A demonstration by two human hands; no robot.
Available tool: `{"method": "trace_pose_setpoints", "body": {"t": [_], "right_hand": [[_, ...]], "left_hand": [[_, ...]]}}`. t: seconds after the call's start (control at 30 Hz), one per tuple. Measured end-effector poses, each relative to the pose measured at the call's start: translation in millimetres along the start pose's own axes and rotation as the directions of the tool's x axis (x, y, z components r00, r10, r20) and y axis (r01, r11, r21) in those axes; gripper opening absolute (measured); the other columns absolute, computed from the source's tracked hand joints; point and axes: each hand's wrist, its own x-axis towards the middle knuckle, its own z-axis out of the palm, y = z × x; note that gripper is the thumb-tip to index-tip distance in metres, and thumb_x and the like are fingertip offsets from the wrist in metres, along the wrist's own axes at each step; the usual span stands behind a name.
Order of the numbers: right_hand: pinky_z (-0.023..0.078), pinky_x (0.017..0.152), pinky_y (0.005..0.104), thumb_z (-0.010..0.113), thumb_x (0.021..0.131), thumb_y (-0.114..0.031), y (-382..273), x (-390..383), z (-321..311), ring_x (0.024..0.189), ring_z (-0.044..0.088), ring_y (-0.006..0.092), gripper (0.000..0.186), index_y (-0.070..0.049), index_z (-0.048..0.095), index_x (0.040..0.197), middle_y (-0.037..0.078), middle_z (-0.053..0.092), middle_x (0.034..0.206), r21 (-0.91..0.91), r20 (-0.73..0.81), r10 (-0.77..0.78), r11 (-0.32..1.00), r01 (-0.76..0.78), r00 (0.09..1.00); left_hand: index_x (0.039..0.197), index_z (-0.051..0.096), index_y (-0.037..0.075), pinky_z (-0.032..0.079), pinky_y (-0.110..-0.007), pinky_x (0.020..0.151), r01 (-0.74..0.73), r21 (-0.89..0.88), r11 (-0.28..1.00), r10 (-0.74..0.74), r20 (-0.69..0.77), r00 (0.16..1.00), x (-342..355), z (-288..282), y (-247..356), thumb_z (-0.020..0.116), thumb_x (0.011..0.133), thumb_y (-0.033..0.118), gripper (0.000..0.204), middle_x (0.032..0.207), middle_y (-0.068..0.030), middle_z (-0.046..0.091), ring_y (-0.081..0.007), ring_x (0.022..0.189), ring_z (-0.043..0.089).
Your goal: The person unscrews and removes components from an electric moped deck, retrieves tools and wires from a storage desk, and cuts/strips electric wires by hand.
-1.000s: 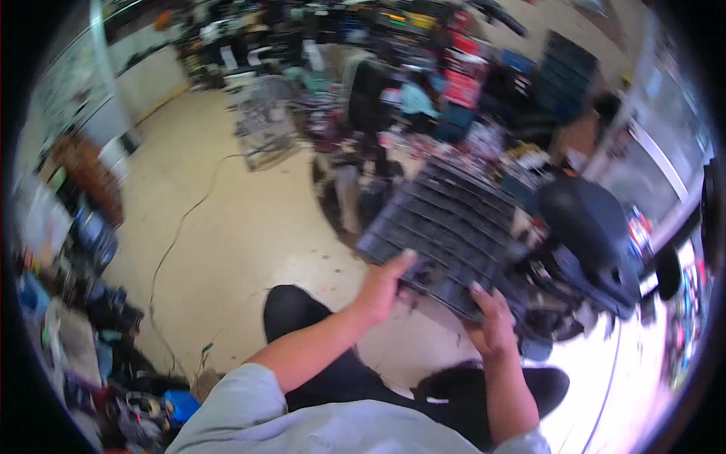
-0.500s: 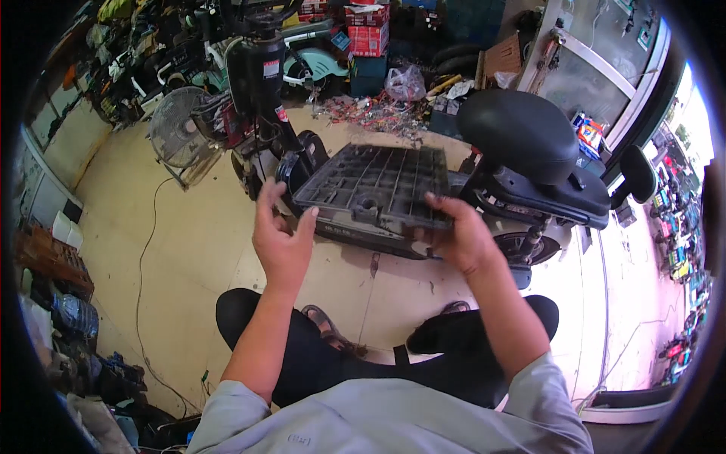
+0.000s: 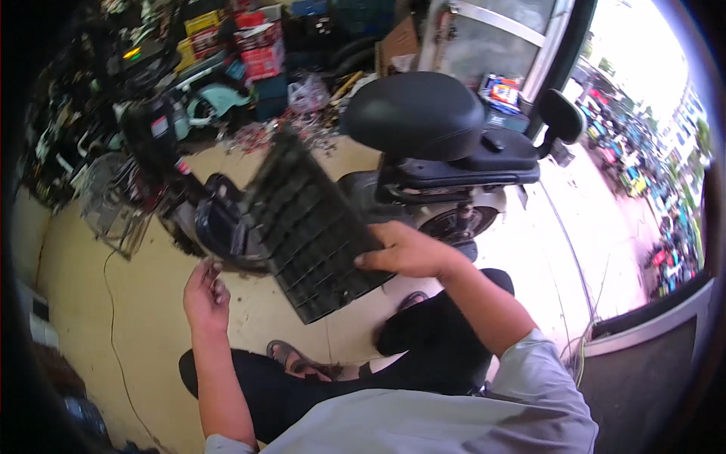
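Note:
My right hand (image 3: 412, 251) grips the right edge of a black plastic cover (image 3: 314, 234), thumb on its ribbed face. Rectangular and crossed by a grid of ribs, the cover is tilted in the air, slightly blurred at its far end. Apart from it on the left, my left hand (image 3: 206, 299) holds nothing, its fingers loosely bent. Behind the cover stands an electric scooter with a black seat (image 3: 412, 115) and a front column (image 3: 155, 140). The cover hides part of the scooter's floor section.
A caged fan (image 3: 106, 185) stands on the tiled floor at left, its cable (image 3: 113, 333) trailing toward me. Boxes (image 3: 261, 49), a plastic bag (image 3: 308, 94) and loose scraps lie at the back. A glass door (image 3: 499, 38) is at the far right.
The cover has swung from nearly level to steeply tilted and come nearer, carried by my right hand. My left hand has drawn away from it. The view has turned right.

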Motion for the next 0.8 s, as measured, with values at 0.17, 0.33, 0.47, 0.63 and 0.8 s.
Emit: {"method": "trace_pose_setpoints", "body": {"t": [0.17,0.33,0.47,0.63,0.8], "right_hand": [[0.050,0.085,0.0325,0.071,0.096,-0.019,-25,-32,-1,0.091,0.059,0.0120,0.033,0.004,0.064,0.120,0.008,0.071,0.096,0.237,-0.225,-0.038,0.967,0.093,0.974],[0.052,0.089,0.0299,0.072,0.092,-0.005,-33,-49,-17,0.099,0.064,0.0119,0.038,0.004,0.065,0.128,0.004,0.073,0.110,0.198,-0.496,-0.051,0.965,0.170,0.867],[0.049,0.080,0.0227,0.071,0.089,-0.015,-29,-74,-33,0.086,0.061,0.0072,0.035,0.002,0.067,0.119,0.001,0.071,0.101,0.302,-0.694,0.019,0.915,0.267,0.720],[0.046,0.076,0.0226,0.073,0.089,-0.016,-1,-80,-43,0.079,0.055,0.0064,0.036,0.003,0.065,0.119,-0.002,0.065,0.092,0.357,-0.719,-0.005,0.855,0.376,0.694],[0.047,0.084,0.0243,0.071,0.091,-0.013,17,-91,-47,0.088,0.059,0.0107,0.038,0.005,0.063,0.122,0.005,0.068,0.100,0.329,-0.795,-0.018,0.827,0.457,0.606]], "left_hand": [[0.113,0.065,0.007,0.040,-0.025,0.054,0.137,-0.254,0.958,-0.151,-0.039,0.988,33,-4,-24,0.055,0.104,0.027,0.025,0.099,-0.0068,0.066,-0.0129,0.068,0.049],[0.101,0.064,0.000,0.054,-0.035,0.072,0.338,-0.194,0.921,-0.310,0.160,0.937,71,-51,-94,0.055,0.101,0.019,0.020,0.094,-0.0119,0.066,-0.0248,0.084,0.061],[0.125,0.055,-0.010,0.054,-0.046,0.103,0.333,-0.266,0.904,-0.303,0.148,0.941,37,42,-65,0.047,0.107,0.026,0.041,0.123,-0.0222,0.060,-0.0367,0.116,0.059],[0.123,0.056,-0.010,0.053,-0.047,0.107,0.249,-0.227,0.942,-0.212,0.176,0.961,30,40,-58,0.051,0.104,0.012,0.030,0.122,-0.0209,0.062,-0.0344,0.118,0.061],[0.118,0.059,-0.010,0.058,-0.042,0.098,0.078,0.010,0.997,-0.078,0.132,0.988,50,41,-86,0.053,0.099,-0.002,0.021,0.117,-0.0179,0.065,-0.0316,0.108,0.067]]}}
